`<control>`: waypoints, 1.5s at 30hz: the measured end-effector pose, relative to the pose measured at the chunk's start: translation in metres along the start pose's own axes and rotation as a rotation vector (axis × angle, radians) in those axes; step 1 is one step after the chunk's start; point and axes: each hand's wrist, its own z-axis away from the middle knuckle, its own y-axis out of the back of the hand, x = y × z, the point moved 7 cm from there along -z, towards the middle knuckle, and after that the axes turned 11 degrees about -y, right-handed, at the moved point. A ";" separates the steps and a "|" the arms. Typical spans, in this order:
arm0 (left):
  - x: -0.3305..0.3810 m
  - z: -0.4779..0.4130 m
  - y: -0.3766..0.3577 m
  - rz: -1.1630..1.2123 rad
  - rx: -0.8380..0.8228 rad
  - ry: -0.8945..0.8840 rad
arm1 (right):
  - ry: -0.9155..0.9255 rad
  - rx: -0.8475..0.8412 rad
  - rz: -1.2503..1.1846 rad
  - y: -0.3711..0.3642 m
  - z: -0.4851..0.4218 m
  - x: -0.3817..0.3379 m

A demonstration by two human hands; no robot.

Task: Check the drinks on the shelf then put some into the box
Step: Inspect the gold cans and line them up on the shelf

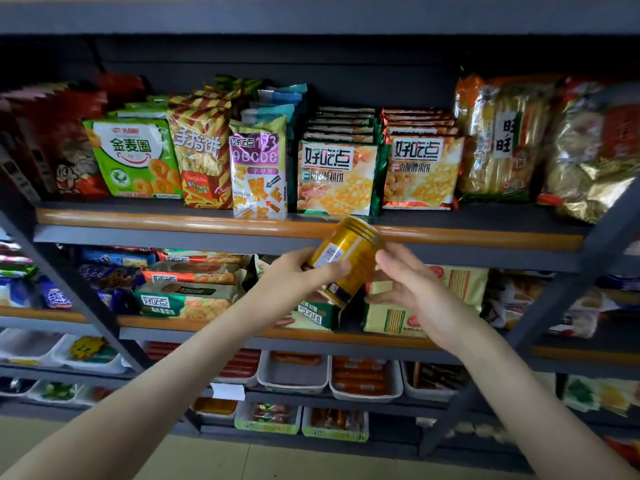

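Note:
A gold drink can [349, 259] with a white barcode label is tilted in mid-air in front of the shelf edge [173, 221]. My left hand [298, 275] grips it from the left, thumb across the label. My right hand [412, 289] hovers just to the can's right with its fingers spread, the fingertips close to or touching the can's side. No box is in view.
Dark metal shelving fills the view. The upper shelf carries snack bags and biscuit packs [336, 178]. The level below holds more biscuit packs [187, 299]. White trays of sausages [363, 379] sit lower down. A slanted shelf post [571, 296] stands at the right.

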 end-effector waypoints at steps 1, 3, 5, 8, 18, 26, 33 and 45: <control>0.001 -0.002 -0.003 0.150 -0.042 0.041 | 0.074 0.040 0.062 0.002 0.004 -0.012; 0.014 -0.006 -0.007 0.311 -0.130 0.043 | 0.215 0.106 0.258 0.003 0.014 -0.039; 0.034 -0.012 -0.005 0.358 -0.173 0.004 | 0.353 0.178 0.520 0.001 0.026 -0.067; 0.068 -0.024 0.001 0.376 -0.164 -0.061 | 0.593 0.295 0.891 -0.006 0.042 -0.112; 0.186 -0.058 0.051 -0.101 0.115 -0.335 | 0.860 0.521 1.368 -0.015 0.073 -0.222; 0.248 -0.062 0.073 0.023 -0.075 -0.491 | 0.931 0.319 1.017 0.003 0.073 -0.268; 0.297 -0.061 0.085 -0.722 0.470 -0.794 | 0.794 0.275 0.932 0.007 0.073 -0.335; 0.300 -0.108 0.137 -1.123 0.614 -1.073 | 0.614 0.372 1.257 0.032 0.025 -0.414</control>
